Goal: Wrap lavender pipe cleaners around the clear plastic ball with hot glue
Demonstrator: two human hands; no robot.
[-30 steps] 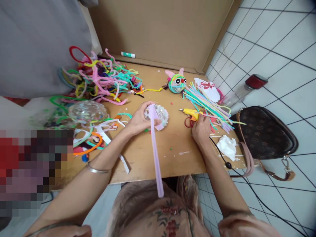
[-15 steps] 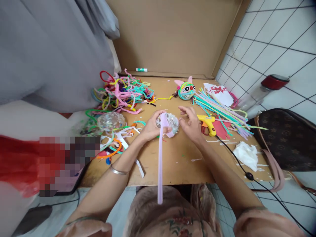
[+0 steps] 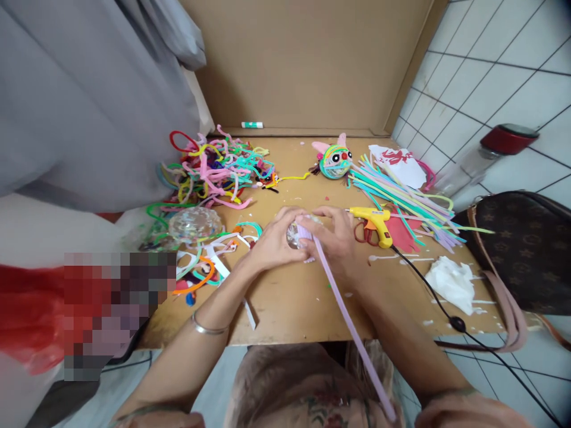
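Observation:
Over the middle of the table, my left hand [image 3: 277, 241] is closed around a clear plastic ball [image 3: 293, 238]. Lilac pipe cleaner lies across the ball's front, and a long loose length of the lilac pipe cleaner [image 3: 343, 309] hangs down to the right, past the table edge. My right hand [image 3: 335, 235] is closed at the ball's right side, with its thumb and fingers on the lilac strand. Both hands cover much of the ball. Just right of my right hand lies a yellow glue gun [image 3: 372, 221].
Tangled pipe cleaners [image 3: 218, 172] and another clear ball [image 3: 195, 224] are at left. A decorated ball [image 3: 335, 161] with pink ears sits at the back, beside straight pipe cleaners [image 3: 401, 196]. A crumpled tissue [image 3: 451, 284], brown bag [image 3: 513, 249] and bottle [image 3: 464, 172] stand at right.
My right hand has moved left from beside the ball and closed on it and the strand. The hanging pipe cleaner has swung from straight down to the lower right.

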